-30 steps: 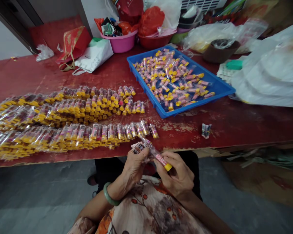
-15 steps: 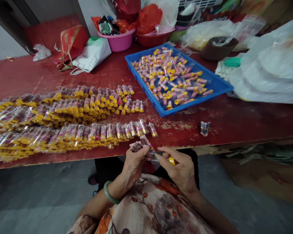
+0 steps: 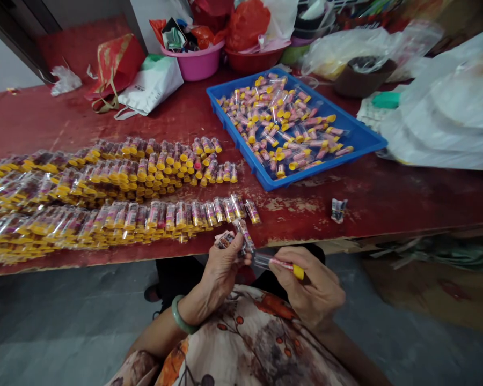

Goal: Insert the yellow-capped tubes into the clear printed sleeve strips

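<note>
My left hand (image 3: 222, 268) is closed at the table's front edge. It pinches small printed wrappers (image 3: 224, 239), and a shiny printed sleeve (image 3: 245, 236) sticks up past the thumb. In my right hand (image 3: 312, 287), fingers wrap a clear tube with a yellow cap (image 3: 298, 272) and pinkish content. Its clear end points left at the sleeve; whether the two touch, I cannot tell. Beyond my hands, rows of wrapped yellow-capped tubes (image 3: 156, 217) lie stacked on the left. A blue tray (image 3: 269, 183) holds many loose tubes with pink inside.
On the red table (image 3: 386, 209) a small printed packet (image 3: 338, 210) lies at the right. Behind are a pink basin (image 3: 199, 64), a white bag (image 3: 153, 88), a red bag (image 3: 118, 61) and a brown pot (image 3: 362, 80). White plastic bags (image 3: 446, 118) crowd the right.
My right hand has moved slightly right, and the yellow-capped tube in it now shows lengthwise, drawn apart from my left hand. The sleeve in my left hand stands a little higher.
</note>
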Available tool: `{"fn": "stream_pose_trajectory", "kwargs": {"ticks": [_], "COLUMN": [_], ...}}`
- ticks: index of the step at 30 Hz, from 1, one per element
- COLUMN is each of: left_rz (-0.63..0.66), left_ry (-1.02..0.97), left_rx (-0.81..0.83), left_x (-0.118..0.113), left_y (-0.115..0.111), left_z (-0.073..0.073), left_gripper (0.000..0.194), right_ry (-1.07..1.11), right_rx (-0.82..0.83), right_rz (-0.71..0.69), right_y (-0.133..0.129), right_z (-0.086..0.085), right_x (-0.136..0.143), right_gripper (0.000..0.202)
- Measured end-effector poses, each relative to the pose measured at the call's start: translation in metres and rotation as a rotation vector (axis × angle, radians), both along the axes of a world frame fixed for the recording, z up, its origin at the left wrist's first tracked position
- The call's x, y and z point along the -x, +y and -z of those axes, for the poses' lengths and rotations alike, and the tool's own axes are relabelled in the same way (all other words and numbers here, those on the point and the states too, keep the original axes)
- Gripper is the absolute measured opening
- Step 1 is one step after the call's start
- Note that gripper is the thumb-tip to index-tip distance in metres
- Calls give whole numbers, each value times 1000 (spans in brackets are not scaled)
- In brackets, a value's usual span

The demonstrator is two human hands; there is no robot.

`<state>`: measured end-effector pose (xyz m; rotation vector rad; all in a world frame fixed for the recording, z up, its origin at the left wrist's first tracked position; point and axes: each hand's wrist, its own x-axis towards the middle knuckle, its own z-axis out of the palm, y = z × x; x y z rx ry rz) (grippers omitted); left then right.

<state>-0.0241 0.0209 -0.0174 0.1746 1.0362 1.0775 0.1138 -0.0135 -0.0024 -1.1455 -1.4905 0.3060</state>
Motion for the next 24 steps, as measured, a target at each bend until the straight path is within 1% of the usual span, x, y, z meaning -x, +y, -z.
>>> {"fn": "stream_pose_trajectory", "kwargs": {"ticks": [2, 4, 7, 10, 12, 14, 17, 19, 20, 22, 24], "left_rz": [11, 31, 37, 23, 17, 9, -5, -3, -1, -1, -7], "left_ry": [-20, -36, -48, -68, -65, -50, -26, 6, 29, 81, 122], "left_rx": [-26, -47, -56, -72, -68, -52, -53, -58, -59, -62, -86], "left_x": [0, 1, 2, 3, 2, 2, 2, 2, 3, 2, 2], "left_y": [-2, -3, -5, -6, -7, -7, -6, -5, -4, -4, -5], "left_z": [-1, -2, -3, -4, -4, -4, -2, -1, 0, 2, 3], "left_gripper": [38, 36, 35, 33, 34, 35, 38, 41, 42, 43, 42], "right_ry": [-51, -144, -374, -578, -619, -603, -440, -405, -447, -603, -707], "right_rx": [-48, -102, -188, -278, -313, -303, -227, -220, -248, -300, -282], "right_rz": [-10, 26, 94, 116, 138, 149, 113, 53, 18, -54, -82], "right_y": [0, -1, -3, -6, -8, -8, -7, -4, -2, 2, 4], "right_z": [3, 6, 8, 8, 8, 9, 9, 7, 5, -1, -5], "right_x": [1, 2, 1, 2, 4, 5, 3, -2, -5, -9, -9], "right_gripper": [19, 24, 32, 34, 35, 36, 31, 26, 24, 19, 15]}}
